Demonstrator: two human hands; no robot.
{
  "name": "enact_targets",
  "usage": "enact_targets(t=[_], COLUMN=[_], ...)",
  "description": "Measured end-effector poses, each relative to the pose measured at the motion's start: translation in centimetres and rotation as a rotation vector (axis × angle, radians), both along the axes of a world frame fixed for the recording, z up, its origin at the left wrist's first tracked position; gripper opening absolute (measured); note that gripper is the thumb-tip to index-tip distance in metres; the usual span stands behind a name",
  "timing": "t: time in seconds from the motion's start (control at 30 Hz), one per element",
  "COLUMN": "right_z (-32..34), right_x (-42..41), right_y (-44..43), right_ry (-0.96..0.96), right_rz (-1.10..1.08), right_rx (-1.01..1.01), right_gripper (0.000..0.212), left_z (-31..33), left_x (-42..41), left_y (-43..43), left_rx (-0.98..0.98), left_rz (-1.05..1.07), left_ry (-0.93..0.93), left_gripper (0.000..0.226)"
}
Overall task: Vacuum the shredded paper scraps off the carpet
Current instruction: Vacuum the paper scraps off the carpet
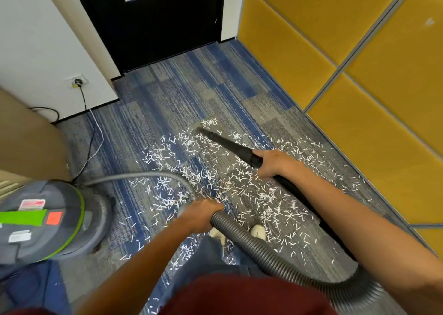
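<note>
White shredded paper scraps (pixel 266 196) strew the blue-grey carpet (pixel 182 86) — round grey vacuum canister (pixel 48 218) left, yellow wall panels (pixel 359 50) right.

Count: 1 vacuum canister (pixel 48 218), 1 hose (pixel 263 250), 1 black wand (pixel 227 144), 2 hands (left hand (pixel 201 215), right hand (pixel 271 162)), 2 shoes (pixel 258 232), 1 door (pixel 167 26), 1 wall socket (pixel 78 81), paper scraps (pixel 239 185) too many to count.

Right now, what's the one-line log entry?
left hand: grips hose | right hand: grips wand | wand tip: low among paper scraps | carpet: widely littered

White paper scraps (pixel 239 187) across striped carpet (pixel 167 94)
</note>
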State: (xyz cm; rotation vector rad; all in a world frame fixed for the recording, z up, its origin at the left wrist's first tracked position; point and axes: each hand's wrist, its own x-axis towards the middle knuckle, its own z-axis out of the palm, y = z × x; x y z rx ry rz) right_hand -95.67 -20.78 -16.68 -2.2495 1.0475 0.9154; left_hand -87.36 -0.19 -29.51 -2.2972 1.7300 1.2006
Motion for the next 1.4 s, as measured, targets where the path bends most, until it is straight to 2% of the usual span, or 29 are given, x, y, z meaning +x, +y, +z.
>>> enact_targets(t=[0.1, 0.2, 0.4, 0.53, 0.7, 1.0, 1.13, 1.27, 1.4], right_z=[0.6, 1.0, 0.9, 0.6, 0.2, 0.1, 0.1, -0.1, -0.1], right_x=[-0.6, -1.1, -0.2, 1.3, 1.8, -0.5, -1.9, -3.1, -3.4], right_y=[-1.1, -1.4, 0.1, 0.6, 1.4, 0.9, 1.3, 2.2, 3.5], right_ry=[-0.05, -0.07, -0.115, -0.132, -0.138, -0.091, -0.087, -0.092, -0.085], right_rz=[-0.037, -0.079, -0.015, 0.011, 0.049, -0.012, -0.014, -0.006, 0.052], right_rx=[-0.025, -0.024, -0.061, -0.029, -0.027, -0.077, -0.096, -0.055, -0.044], right_gripper=[0.063, 0.068, 0.069, 0.064, 0.057, 0.064, 0.054, 0.069, 0.074], left_z=[-0.7, -0.9, -1.2, -1.4, -1.5, -1.8, -1.4, -1.3, -0.9], left_x=[-0.7, -1.4, -1.5, -1.2, -0.7, -0.8, -1.5, -2.2, -3.2], left_y=[0.8, 1.3, 1.8, 2.2, 2.4, 2.7, 2.8, 3.1, 3.1], left_rx=[0.005, -0.003, -0.019, -0.035, -0.041, -0.005, -0.023, 0.0, -0.009], left_rz=[0.035, 0.062, 0.067, 0.074, 0.072, 0.046, 0.001, 0.013, -0.004], left_ry=[0.055, 0.09, 0.098, 0.092, 0.096, 0.062, 0.041, 0.009, -0.015], left_gripper=[0.037, 0.032, 0.024, 0.025, 0.012, 0.018, 0.016, 0.033, 0.025])
